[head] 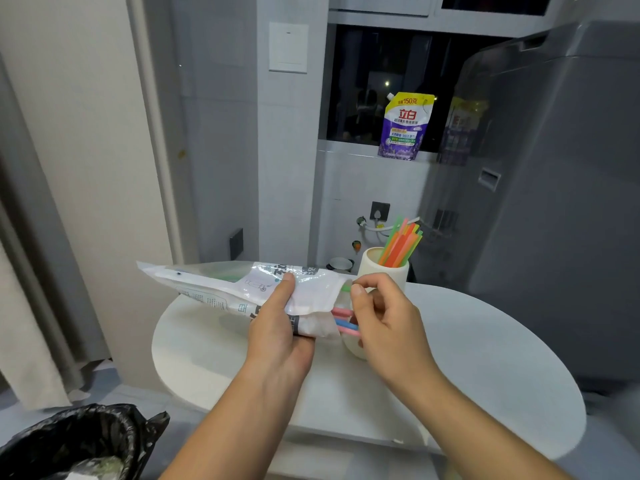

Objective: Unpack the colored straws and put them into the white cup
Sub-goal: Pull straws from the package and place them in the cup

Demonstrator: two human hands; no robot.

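Left hand (277, 327) clamped the crinkly white printed plastic bag (221, 285), long axis left-right, mouth facing right. Right hand (381, 317) pinched the pink, blue and green plastic straws (343, 312) poking out. Round white cup (374, 266), part-filled, stood just behind the right hand, which was nearer.

You have one view only, from the camera on your head. It looks forward and down, wide-angle, at the round table (485, 341) close below you. Your left hand (277, 330), right hand (388, 320), the package (214, 285) and colored straws (342, 312) sit very near, at the centre.
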